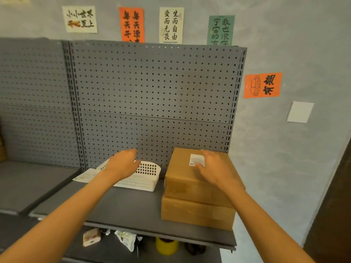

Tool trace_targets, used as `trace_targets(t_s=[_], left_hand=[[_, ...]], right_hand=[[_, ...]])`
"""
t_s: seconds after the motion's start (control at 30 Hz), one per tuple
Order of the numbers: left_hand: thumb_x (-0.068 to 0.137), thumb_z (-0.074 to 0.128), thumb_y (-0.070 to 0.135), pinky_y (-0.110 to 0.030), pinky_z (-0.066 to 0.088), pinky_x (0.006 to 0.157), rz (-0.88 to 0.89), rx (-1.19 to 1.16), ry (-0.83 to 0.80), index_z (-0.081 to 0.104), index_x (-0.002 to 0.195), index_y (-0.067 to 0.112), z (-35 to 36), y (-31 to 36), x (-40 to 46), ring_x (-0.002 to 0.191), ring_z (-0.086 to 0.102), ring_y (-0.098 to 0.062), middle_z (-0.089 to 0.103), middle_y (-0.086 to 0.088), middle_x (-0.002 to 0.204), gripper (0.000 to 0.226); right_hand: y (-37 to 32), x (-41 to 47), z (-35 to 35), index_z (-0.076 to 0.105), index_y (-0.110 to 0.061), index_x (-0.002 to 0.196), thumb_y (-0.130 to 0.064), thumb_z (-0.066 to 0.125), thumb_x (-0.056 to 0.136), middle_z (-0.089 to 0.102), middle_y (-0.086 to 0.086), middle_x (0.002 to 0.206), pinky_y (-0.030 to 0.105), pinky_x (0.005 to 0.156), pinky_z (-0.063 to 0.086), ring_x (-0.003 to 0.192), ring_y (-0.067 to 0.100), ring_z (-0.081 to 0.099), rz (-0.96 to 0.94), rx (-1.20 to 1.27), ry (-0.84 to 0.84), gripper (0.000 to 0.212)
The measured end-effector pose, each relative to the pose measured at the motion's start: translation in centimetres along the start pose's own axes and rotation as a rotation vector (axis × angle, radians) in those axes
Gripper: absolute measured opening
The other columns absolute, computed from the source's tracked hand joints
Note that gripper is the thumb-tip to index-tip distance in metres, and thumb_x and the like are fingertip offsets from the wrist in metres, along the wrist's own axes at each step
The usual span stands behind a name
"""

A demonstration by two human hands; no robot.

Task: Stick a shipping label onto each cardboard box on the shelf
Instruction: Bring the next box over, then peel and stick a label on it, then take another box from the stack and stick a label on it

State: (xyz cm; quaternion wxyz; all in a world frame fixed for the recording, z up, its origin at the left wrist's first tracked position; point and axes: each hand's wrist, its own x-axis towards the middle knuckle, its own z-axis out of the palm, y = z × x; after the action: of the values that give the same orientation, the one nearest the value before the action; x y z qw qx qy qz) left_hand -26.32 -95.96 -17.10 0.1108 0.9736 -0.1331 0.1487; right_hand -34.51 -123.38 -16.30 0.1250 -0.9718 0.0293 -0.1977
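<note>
Shelf [121, 209], grey metal, pegboard back. Right end: 2 cardboard boxes stacked, upper box [191, 179] on lower box [195, 213], lower at front-right corner. Shipping label [196, 160], white, on upper box top, near back edge. Right hand [214, 169] on upper box top, fingers [199, 165] straight, pressing label. Left hand [121, 164] over white plastic basket [146, 177] mid-shelf at the back; fingers relaxed, slightly bent, holding nothing. Label sheet [85, 175] just left of basket.

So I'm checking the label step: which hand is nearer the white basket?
Left. The left hand hovers right over the white basket; the right hand is off to its right, fingers on the label atop the upper box.
</note>
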Motion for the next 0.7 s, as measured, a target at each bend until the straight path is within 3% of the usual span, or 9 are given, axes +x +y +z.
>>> trace_targets(t_s=[0.13, 0.23, 0.37, 0.57, 0.7], left_hand=[[0.098, 0.042, 0.034, -0.038, 0.047, 0.087, -0.007, 0.177, -0.002, 0.043, 0.132, 0.011, -2.0, -6.1, -2.9, 0.116, 0.052, -0.026, 0.054, -0.008, 0.13, 0.042], [0.096, 0.043, 0.031, -0.036, 0.046, 0.085, -0.046, 0.252, -0.001, 0.046, 0.124, 0.008, -3.9, -11.5, -5.7, 0.114, 0.051, -0.026, 0.056, -0.009, 0.125, 0.036], [0.096, 0.044, 0.032, -0.036, 0.043, 0.097, -0.073, 0.295, 0.027, 0.043, 0.132, 0.008, -6.4, -19.3, -10.3, 0.126, 0.043, -0.026, 0.051, -0.009, 0.134, 0.043], [0.098, 0.043, 0.035, -0.034, 0.034, 0.107, -0.175, 0.354, 0.032, 0.03, 0.145, 0.006, -10.2, -30.2, -17.4, 0.134, 0.036, -0.027, 0.042, -0.011, 0.144, 0.057], [0.096, 0.045, 0.034, -0.037, 0.042, 0.1, -0.275, 0.399, 0.046, 0.041, 0.135, 0.007, -13.1, -36.1, -21.5, 0.125, 0.045, -0.028, 0.05, -0.012, 0.135, 0.048]], right_hand=[[-5.7, -0.4, 1.9, 0.033, -0.011, 0.143, -0.035, 0.05, 0.096, 0.039, 0.008, 0.147, 0.037, 0.101, 0.042, 0.132, 0.025, 0.039, -0.088, -0.107, -0.022, 0.056], [-11.2, -0.9, 3.3, 0.029, -0.01, 0.145, -0.034, 0.05, 0.096, 0.037, 0.008, 0.148, 0.036, 0.105, 0.038, 0.136, 0.025, 0.034, -0.176, -0.166, -0.032, 0.059], [-19.6, -2.0, 5.3, 0.023, -0.01, 0.148, -0.035, 0.049, 0.097, 0.031, 0.007, 0.152, 0.034, 0.109, 0.032, 0.141, 0.024, 0.026, -0.271, -0.181, -0.088, 0.063], [-32.9, -3.9, 8.5, 0.027, -0.008, 0.146, -0.033, 0.05, 0.096, 0.034, 0.009, 0.15, 0.035, 0.111, 0.03, 0.139, 0.025, 0.029, -0.432, -0.13, -0.092, 0.061], [-40.6, -4.8, 10.0, 0.03, -0.009, 0.145, -0.033, 0.051, 0.096, 0.037, 0.008, 0.147, 0.036, 0.109, 0.034, 0.138, 0.024, 0.031, -0.522, -0.068, -0.095, 0.058]])
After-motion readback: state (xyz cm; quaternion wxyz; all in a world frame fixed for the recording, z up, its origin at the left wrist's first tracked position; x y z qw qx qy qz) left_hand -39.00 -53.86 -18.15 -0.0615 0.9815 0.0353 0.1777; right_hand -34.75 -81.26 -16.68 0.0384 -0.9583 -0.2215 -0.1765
